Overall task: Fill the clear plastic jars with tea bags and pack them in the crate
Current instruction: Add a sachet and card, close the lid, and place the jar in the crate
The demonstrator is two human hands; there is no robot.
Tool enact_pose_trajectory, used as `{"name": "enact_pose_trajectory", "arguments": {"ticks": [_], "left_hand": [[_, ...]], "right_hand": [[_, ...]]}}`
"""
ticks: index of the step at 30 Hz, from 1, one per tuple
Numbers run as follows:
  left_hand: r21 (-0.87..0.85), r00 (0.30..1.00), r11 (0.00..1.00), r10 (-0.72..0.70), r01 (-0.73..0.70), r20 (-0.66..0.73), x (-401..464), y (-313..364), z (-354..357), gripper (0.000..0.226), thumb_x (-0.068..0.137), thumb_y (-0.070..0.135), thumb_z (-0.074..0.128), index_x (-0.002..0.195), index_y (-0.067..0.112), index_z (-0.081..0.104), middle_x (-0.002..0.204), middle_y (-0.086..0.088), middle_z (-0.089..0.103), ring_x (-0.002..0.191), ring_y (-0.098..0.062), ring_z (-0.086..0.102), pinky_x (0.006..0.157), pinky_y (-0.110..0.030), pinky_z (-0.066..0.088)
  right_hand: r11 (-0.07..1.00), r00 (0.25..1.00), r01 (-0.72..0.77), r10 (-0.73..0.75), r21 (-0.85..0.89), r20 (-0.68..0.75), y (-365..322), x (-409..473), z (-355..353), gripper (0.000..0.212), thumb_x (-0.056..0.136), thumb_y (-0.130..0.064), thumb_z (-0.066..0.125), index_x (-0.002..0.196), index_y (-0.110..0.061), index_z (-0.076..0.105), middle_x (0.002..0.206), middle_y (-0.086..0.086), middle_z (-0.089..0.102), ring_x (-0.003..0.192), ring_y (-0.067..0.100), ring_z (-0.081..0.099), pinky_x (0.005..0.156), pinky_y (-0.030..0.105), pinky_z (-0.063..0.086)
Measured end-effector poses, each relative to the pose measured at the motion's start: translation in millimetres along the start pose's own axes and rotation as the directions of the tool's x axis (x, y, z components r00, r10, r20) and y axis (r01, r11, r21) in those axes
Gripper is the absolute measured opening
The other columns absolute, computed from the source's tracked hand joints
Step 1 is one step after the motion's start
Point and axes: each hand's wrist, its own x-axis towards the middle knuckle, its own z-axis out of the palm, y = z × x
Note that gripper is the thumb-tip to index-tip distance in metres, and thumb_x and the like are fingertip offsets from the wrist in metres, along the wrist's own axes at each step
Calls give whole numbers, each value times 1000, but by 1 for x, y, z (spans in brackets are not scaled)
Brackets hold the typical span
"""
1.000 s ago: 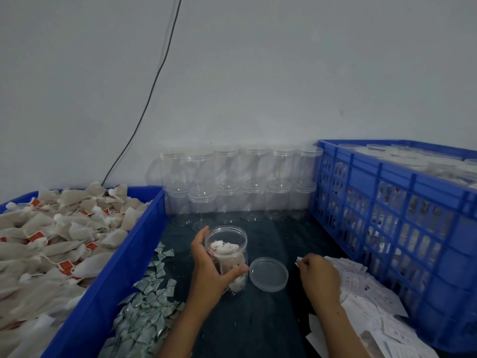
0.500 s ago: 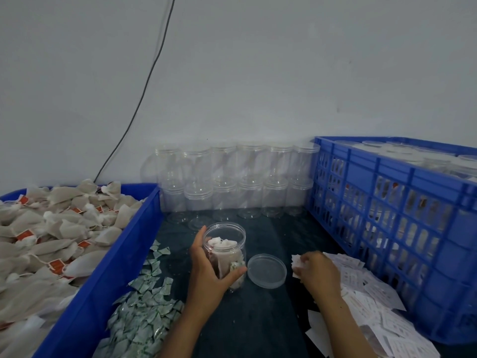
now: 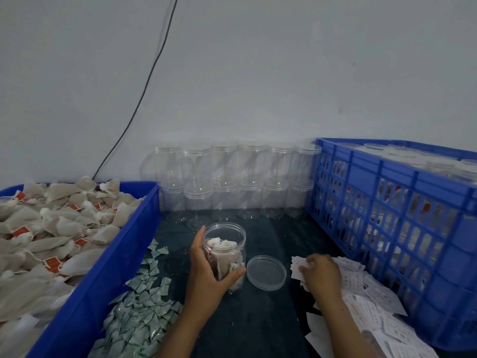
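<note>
1. The left hand (image 3: 206,275) is in the low middle of the frame. Its fingers (image 3: 233,273) curl round an open clear jar (image 3: 224,251) and hold it upright on the dark counter (image 3: 258,319).
2. The jar already has tea bags inside, close to the top. Its round lid (image 3: 266,273) lies flat just to the right of it, not on yet.
3. The right hand (image 3: 321,276) is at the lower right, on a heap of small white paper slips (image 3: 374,301). Its fingers are bent down onto the slips. It looks like they pinch one, but the view is too blurry to be sure.
4. I think this step is finishing the jar: a slip goes in, then the lid goes on.
5. The next move needs one slip lifted alone, not a bunch, and dropped into the jar mouth while the left hand keeps the jar from tipping.
6. The loose tea bags (image 3: 51,228) fill a blue bin (image 3: 113,267) at the left. The blue crate (image 3: 402,228) at the right holds packed jars. Empty jars (image 3: 232,182) are stacked by the wall in the middle.
</note>
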Motion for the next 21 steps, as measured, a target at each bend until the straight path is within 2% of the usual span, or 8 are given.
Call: {"name": "enact_pose_trajectory", "arguments": {"ticks": [1, 2, 5, 8, 10, 16, 18, 21], "left_hand": [[3, 1000, 1000, -1, 1, 0, 0, 0, 0, 109, 52, 52, 80, 135, 60, 10, 145, 2, 33, 126, -10, 43, 100, -25, 39], [8, 1000, 1000, 0, 0, 0, 0, 1, 0, 109, 52, 54, 79, 135, 60, 9, 144, 2, 33, 127, -11, 43, 100, -26, 39], [19, 1000, 1000, 6, -6, -2, 0, 0, 0, 109, 52, 57, 78, 137, 57, 9, 145, 0, 34, 128, -13, 43, 103, -29, 40], [21, 1000, 1000, 8, -8, -2, -1, 0, 0, 109, 53, 55, 78, 137, 57, 9, 146, -1, 33, 129, -14, 43, 102, -28, 39], [26, 1000, 1000, 12, -12, -2, -1, 0, 0, 109, 53, 53, 79, 136, 58, 9, 147, -2, 32, 129, -14, 42, 101, -26, 39], [13, 1000, 1000, 5, -5, -1, -1, 2, 0, 108, 54, 50, 80, 136, 56, 9, 146, -2, 32, 128, -13, 42, 100, -25, 37], [14, 1000, 1000, 3, -3, -2, -1, 1, 0, 109, 54, 50, 80, 136, 57, 9, 145, -2, 33, 127, -12, 43, 99, -23, 38], [22, 1000, 1000, 7, -7, 3, -1, -1, 0, 113, 55, 45, 83, 135, 60, 6, 145, 1, 32, 128, -11, 43, 99, -21, 38]], "right_hand": [[1000, 1000, 10, -9, -29, 8, 0, 0, 1, 24, 94, -20, 59, 115, -9, 63, 123, 10, 57, 108, 23, 57, 88, 29, 43], [999, 1000, 21, -20, -40, 8, 0, 0, 1, 25, 94, -19, 58, 116, -8, 63, 125, 10, 56, 110, 24, 56, 89, 29, 44], [995, 999, 33, -36, -94, -37, -2, -1, 0, 22, 95, -8, 48, 107, -5, 66, 115, 10, 61, 101, 22, 58, 84, 31, 48], [992, 998, -3, -5, -125, -66, -2, -2, 1, 32, 93, 4, 40, 106, -6, 67, 107, 8, 65, 94, 19, 61, 79, 29, 49], [992, 997, -14, 5, -122, -77, -2, -3, 2, 38, 90, 9, 37, 109, -9, 65, 107, 6, 66, 92, 18, 61, 74, 25, 44], [994, 992, -26, 13, -102, -122, 3, 0, 0, 19, 96, -1, 49, 98, -4, 68, 110, 12, 61, 90, 21, 61, 71, 25, 43], [999, 976, 33, -37, -26, -217, 0, -2, -1, 15, 95, -4, 54, 92, -3, 69, 109, 13, 58, 89, 24, 60, 68, 27, 40], [965, 891, 208, -120, 160, -438, -11, -9, -7, 8, 88, -6, 65, 81, -4, 67, 96, 9, 56, 86, 25, 57, 67, 30, 40]]}}
